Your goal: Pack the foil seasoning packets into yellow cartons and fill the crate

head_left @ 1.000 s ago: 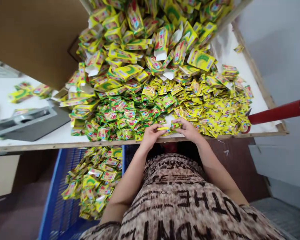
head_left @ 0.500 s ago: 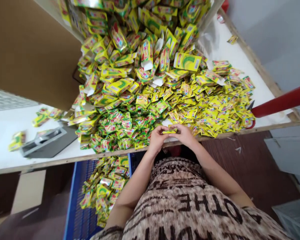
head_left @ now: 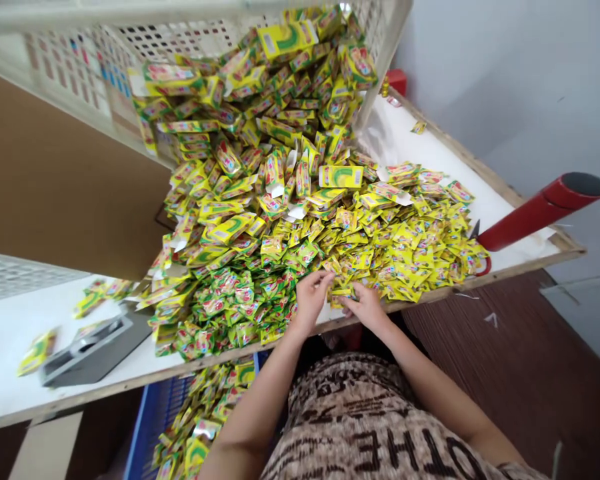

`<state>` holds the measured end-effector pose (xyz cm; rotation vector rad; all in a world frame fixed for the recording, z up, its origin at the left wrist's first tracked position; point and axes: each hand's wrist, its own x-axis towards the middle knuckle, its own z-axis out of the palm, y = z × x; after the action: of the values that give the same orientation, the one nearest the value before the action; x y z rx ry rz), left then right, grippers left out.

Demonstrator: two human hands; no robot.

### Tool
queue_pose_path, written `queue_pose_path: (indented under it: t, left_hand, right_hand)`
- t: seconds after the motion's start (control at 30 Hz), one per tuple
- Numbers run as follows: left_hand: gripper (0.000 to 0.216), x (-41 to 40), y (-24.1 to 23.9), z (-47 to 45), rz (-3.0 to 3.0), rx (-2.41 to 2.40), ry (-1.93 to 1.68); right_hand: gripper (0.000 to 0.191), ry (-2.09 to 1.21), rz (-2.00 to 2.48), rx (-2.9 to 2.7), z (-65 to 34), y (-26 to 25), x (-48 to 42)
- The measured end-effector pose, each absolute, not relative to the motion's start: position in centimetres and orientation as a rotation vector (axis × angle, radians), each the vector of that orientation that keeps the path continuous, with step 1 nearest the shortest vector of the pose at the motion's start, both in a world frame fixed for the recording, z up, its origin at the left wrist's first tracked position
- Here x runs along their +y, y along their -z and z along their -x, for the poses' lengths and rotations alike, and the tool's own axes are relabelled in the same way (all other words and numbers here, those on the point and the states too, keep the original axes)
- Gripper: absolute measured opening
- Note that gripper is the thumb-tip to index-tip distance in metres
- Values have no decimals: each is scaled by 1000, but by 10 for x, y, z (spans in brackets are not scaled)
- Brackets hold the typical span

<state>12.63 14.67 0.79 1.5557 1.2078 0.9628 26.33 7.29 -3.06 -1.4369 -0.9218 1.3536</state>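
A big heap of yellow and green sachets (head_left: 300,220) covers the white table (head_left: 45,320), with flat yellow cartons higher up the pile. My left hand (head_left: 311,298) and my right hand (head_left: 365,303) meet at the near edge of the heap. Both are closed in a pinch on a small yellow sachet (head_left: 341,291) held between them, just above the table's front edge.
A white perforated crate (head_left: 80,60) lies tipped at the back with cartons spilling out. A brown cardboard sheet (head_left: 65,193) stands at the left. A grey tape dispenser (head_left: 93,347) sits front left. A red tube (head_left: 540,210) juts in at the right. A blue crate (head_left: 155,427) of sachets is under the table.
The camera has tilted up, so the white crate at the back now shows. My hands stay together at the heap's near edge, still pinching a sachet.
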Motion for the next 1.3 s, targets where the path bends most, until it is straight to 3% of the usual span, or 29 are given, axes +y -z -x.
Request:
queue_pose_path:
  t: [0.13, 0.23, 0.37, 0.43, 0.6, 0.8, 0.97, 1.1, 1.3]
  left_hand:
    - [32, 222, -50, -147, -2134, 1291, -1195]
    - [46, 271, -72, -168, -2470, 1480, -1118]
    - [28, 293, -87, -181, -2707, 1595, -870]
    - [22, 288, -93, -175, -2728, 1544, -920]
    - [24, 231, -109, -120, -2299, 1344, -1118]
    - [12, 150, -64, -52, -1855, 1326, -703]
    - [24, 148, -19, -62, -1431, 1291, -894]
    - [40, 163, -25, -68, -931, 1196, -1186]
    - [45, 169, -32, -55, -755, 1067, -1094]
  right_hand:
    - [27, -1309, 1443, -910, -268, 33, 70]
    - [24, -1219, 1438, -1061, -269, 35, 69]
    - [25, -1043, 1487, -1220, -268, 45, 68]
    - [32, -1054, 1486, -1202, -268, 52, 69]
    - [40, -906, 1456, -1254, -267, 56, 68]
    - [44, -1016, 1361, -981, -276, 34, 73]
    - [38, -1007, 1315, -1054, -275, -2, 85]
    - [32, -984, 1411, -1065, -272, 4, 88]
    - [38, -1260, 1283, -889, -268, 17, 79]
